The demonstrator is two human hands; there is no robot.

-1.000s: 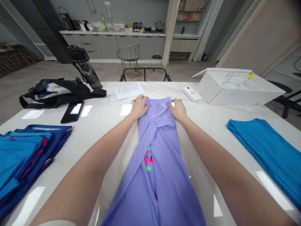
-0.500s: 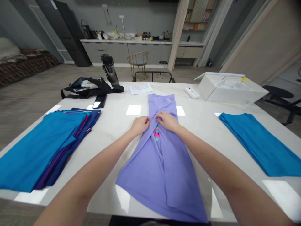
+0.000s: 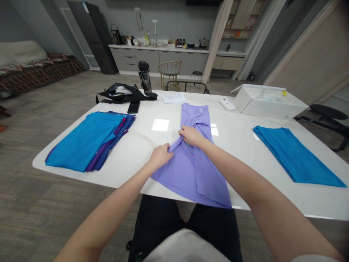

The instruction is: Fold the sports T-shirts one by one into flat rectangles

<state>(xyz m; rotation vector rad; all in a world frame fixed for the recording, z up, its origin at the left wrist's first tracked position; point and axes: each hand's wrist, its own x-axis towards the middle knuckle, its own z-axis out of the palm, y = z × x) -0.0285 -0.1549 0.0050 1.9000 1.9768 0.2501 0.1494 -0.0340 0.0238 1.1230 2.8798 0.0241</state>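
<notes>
A lavender garment (image 3: 207, 174), sleeveless in outline, lies lengthwise on the white table, its lower hem hanging slightly over the front edge. My left hand (image 3: 161, 155) pinches its left edge partway down. Higher up, near the middle, my right hand (image 3: 191, 135) is closed on a fold of the same cloth. Small bits of green and pink print peek out just below the right hand. Wrinkles run across the fabric above that hand.
On the left is a stack of folded blue and purple clothes (image 3: 81, 140). A folded blue garment (image 3: 297, 156) lies right. Farther back are a black bag (image 3: 120, 92), phone (image 3: 133, 107), bottle (image 3: 144, 77), paper (image 3: 174, 97), small white device (image 3: 227, 104) and white box (image 3: 269, 102).
My left hand has slid down the garment's left edge, toward me. The right hand has moved slightly left over the print, covering most of it. The camera view has tilted and shifted.
</notes>
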